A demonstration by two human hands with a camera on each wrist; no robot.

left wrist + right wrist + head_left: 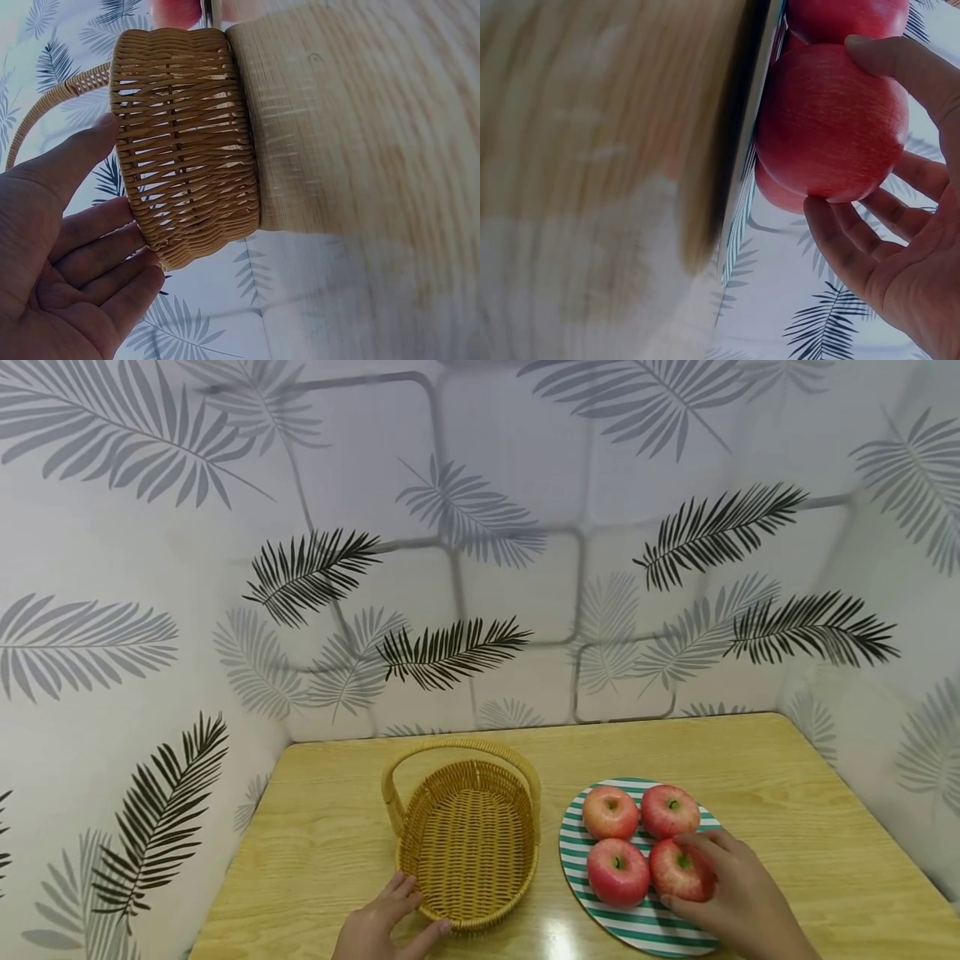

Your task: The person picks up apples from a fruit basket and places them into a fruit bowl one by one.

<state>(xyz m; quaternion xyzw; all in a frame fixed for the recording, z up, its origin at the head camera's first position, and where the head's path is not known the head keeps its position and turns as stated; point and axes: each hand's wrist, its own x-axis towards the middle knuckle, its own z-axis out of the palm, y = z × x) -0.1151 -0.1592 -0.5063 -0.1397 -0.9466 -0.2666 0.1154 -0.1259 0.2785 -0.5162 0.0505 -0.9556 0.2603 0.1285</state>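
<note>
A woven wicker basket (pixel 474 852) with an arched handle stands on the table, with nothing inside. My left hand (pixel 384 922) touches its near-left rim with thumb and fingertips; the left wrist view shows these fairly straight fingers (pixel 101 259) against the wickerwork. On the right lies a round striped placemat (pixel 577 868) bearing several red apples. Around the near-right apple (pixel 681 868), my right hand (pixel 731 885) has its thumb on one side and fingers on the other. In the right wrist view that apple (pixel 832 124) sits between thumb and fingertips, close against the mat.
Three other apples stand close by on the mat: near-left (pixel 618 872), far-left (pixel 611 812) and far-right (pixel 670 811). The light wooden table (pixel 322 827) meets leaf-patterned wall covering (pixel 510 610) at the back and sides. The basket's handle (pixel 461 745) leans toward the back.
</note>
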